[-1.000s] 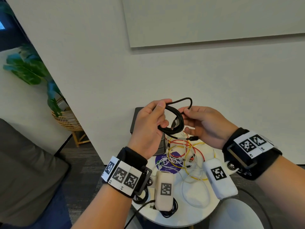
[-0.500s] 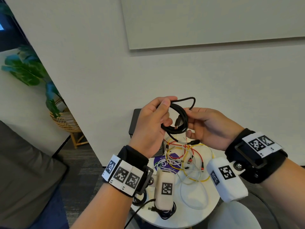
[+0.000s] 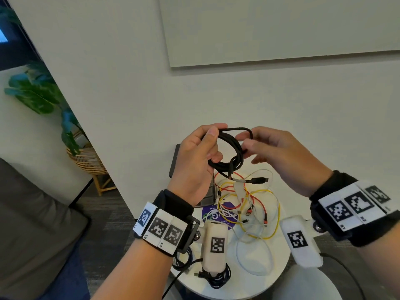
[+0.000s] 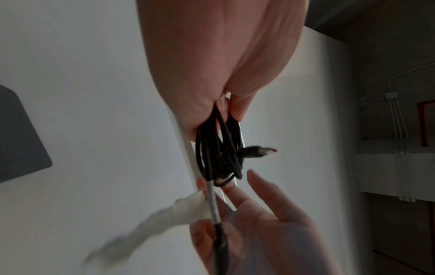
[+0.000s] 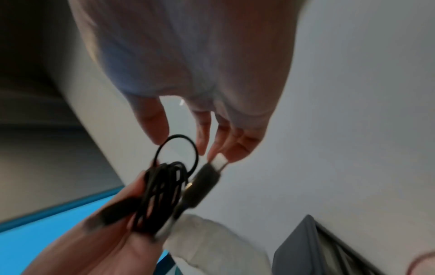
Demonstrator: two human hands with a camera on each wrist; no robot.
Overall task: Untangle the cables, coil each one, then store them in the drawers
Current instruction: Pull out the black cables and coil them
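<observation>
A black cable wound into a small coil is up in the air above the table. My left hand grips the coil's left side between thumb and fingers. A free loop sticks out at the top. The cable's tail with its plug hangs below. My right hand is beside the coil with its fingers spread, touching the loop without gripping it. The left wrist view shows the left hand on the coil. In the right wrist view the right hand is spread above the coil.
A tangle of yellow, red and white cables lies on the round white table. A dark grey drawer unit stands at the table's back left. A coiled dark cable lies at the front edge. A potted plant stands to the left.
The right hand has spread its fingers and no longer pinches the coil's right side. Both hands have shifted a little to the right with the coil.
</observation>
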